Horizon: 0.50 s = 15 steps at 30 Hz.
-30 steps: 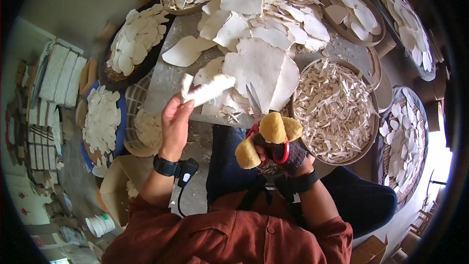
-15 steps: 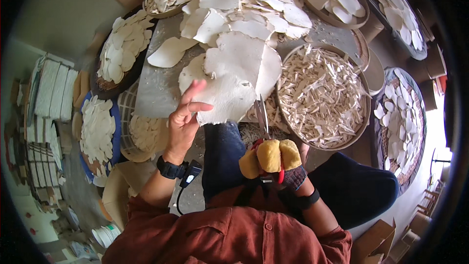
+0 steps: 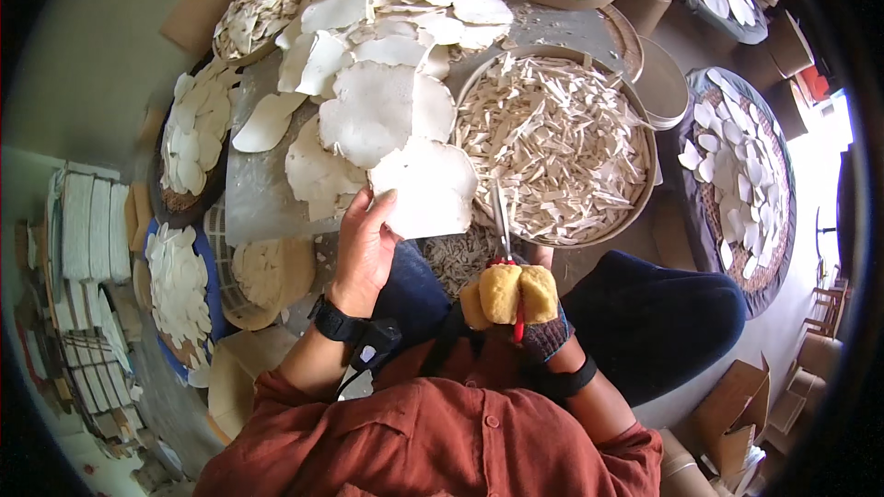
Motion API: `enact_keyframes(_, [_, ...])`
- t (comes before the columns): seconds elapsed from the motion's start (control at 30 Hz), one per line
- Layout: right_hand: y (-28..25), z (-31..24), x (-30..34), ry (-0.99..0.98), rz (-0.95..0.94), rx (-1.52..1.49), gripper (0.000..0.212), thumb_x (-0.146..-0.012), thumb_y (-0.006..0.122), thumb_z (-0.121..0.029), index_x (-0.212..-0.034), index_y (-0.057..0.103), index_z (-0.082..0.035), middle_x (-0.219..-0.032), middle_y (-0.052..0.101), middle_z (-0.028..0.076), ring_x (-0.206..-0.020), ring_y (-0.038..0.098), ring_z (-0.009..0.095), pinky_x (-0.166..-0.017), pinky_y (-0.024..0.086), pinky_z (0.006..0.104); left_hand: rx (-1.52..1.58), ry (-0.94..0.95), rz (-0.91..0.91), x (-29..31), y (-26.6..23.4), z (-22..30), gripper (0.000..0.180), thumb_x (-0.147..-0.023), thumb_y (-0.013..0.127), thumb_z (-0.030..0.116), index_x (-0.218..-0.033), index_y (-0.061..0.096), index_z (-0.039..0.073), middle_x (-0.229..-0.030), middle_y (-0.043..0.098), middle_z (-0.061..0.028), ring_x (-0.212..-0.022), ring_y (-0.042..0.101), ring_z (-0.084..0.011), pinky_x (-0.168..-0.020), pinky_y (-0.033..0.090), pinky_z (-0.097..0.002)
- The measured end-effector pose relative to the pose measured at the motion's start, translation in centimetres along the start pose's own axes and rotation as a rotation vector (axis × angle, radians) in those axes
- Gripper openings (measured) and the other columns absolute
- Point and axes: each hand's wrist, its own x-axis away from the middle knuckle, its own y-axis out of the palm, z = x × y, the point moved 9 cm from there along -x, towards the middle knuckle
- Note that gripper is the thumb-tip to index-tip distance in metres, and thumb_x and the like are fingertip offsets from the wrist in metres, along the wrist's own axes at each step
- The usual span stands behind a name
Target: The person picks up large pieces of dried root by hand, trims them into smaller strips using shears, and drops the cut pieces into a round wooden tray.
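Sheet [image 3: 425, 191], pale and broad, at two o'clock from left hand [image 3: 362, 244] and eleven o'clock from right hand [image 3: 514, 299]. Shows no clear long axis: rounded edge toward twelve, straighter edge toward six. Nearer hand: left, fingers closed in a pinch on the sheet at about eight o'clock, thumb across its upper face. Right hand clenched around scissors [image 3: 501, 225], fingers capped with yellow covers [image 3: 500, 293], red handles mostly hidden, blades aimed roughly at twelve and seemingly close together. Tips just beside the sheet's three o'clock edge; relative height impossible to tell. At eleven o'clock from the held piece, stacked sheets [image 3: 368, 110] on grey surface [image 3: 249, 202]; at one o'clock from the blades, round tray [image 3: 653, 161] heaped with pale strips [image 3: 557, 143].
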Motion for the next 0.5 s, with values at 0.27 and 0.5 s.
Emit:
enact_keyframes(0.27, [1.4,-3.6,0.4,-0.385,-0.057,0.057,0.038,-0.090,0.046,-0.026,-0.121,0.043,-0.004,-0.119,0.050,0.011,-0.109,0.049,0.022,-0.096,0.038,0.0361,-0.030,0.124,0.004,0.8,4.7,-0.3,0.041,-0.080,0.056,0.000,-0.117,0.037,0.001,-0.108,0.053,-0.0116,-0.093,0.057,-0.0187,-0.078,0.051,-0.0318])
enact_keyframes(0.5, [-3.3,-1.5,-0.6,-0.251,0.032,-0.673,0.034,-0.093,0.040,-0.024,-0.122,0.038,-0.007,-0.113,0.052,0.013,-0.100,0.055,0.025,-0.084,0.049,0.0399,-0.285,0.172,-0.085,3.2,7.3,-2.9,0.055,-0.081,0.054,0.000,-0.129,0.027,0.000,-0.110,0.052,-0.0107,-0.092,0.055,-0.0137,-0.074,0.050,-0.0263])
